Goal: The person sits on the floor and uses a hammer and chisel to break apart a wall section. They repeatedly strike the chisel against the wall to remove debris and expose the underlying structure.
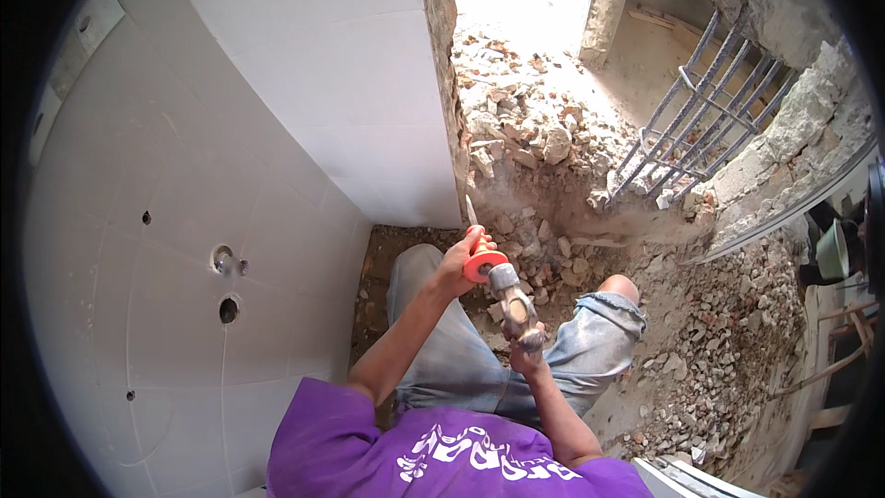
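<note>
My left hand (pixel 458 261) grips a chisel (pixel 475 238) with a red-orange hand guard. Its steel tip points up at the broken edge of the white tiled wall (pixel 447 106). My right hand (pixel 525 357) holds a hammer by its handle. The grey hammer head (pixel 510 288) sits right at the chisel's back end, just below the guard. I am crouched, with both knees in worn blue jeans under my arms.
Broken brick and concrete rubble (pixel 535 129) covers the floor ahead and to the right. Bent steel rebar (pixel 701 111) juts out of a broken concrete piece at upper right. White tiled walls with pipe holes (pixel 228 310) stand on my left.
</note>
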Tool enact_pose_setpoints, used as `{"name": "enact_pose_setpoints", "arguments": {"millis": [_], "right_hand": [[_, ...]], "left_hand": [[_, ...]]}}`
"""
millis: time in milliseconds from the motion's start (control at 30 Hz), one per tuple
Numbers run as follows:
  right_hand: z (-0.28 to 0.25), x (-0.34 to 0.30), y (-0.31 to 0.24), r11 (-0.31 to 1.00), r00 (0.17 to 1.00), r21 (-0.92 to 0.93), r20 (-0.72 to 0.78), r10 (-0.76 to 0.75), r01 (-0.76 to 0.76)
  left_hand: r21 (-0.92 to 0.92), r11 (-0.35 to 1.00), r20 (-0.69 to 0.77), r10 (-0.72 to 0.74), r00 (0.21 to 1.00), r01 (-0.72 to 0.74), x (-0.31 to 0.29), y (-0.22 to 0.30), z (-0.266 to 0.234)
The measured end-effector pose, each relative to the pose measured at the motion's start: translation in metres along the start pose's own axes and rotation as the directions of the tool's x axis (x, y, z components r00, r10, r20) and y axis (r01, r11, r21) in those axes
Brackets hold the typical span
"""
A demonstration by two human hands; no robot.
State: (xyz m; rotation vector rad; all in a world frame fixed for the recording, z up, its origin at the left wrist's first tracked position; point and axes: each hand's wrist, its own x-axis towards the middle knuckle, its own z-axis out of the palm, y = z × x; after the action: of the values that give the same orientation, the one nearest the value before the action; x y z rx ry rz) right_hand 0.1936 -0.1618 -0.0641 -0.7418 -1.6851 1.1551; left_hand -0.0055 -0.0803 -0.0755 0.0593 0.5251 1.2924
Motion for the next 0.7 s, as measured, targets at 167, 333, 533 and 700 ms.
{"name": "enact_pose_setpoints", "arguments": {"millis": [167,333,533,700], "right_hand": [[-0.005,-0.027,0.032,0.986,0.983,-0.032,0.084,0.163,-0.161],[-0.01,-0.018,0.018,0.994,0.997,-0.095,0.055,0.061,-0.056],[-0.007,0.038,-0.031,0.779,0.813,0.257,-0.057,-0.579,0.572],[0.007,0.032,0.05,0.989,0.988,-0.038,0.062,0.143,-0.141]], "left_hand": [[0.023,0.994,0.016,0.11,0.994,-0.11,-0.001,0.013,0.003],[-0.006,0.996,-0.012,0.088,0.996,-0.088,0.005,0.025,0.017],[-0.172,0.981,0.006,0.092,0.996,-0.09,0.017,0.024,0.029],[-0.132,0.986,0.008,0.104,0.995,-0.102,0.025,0.024,0.023]]}}
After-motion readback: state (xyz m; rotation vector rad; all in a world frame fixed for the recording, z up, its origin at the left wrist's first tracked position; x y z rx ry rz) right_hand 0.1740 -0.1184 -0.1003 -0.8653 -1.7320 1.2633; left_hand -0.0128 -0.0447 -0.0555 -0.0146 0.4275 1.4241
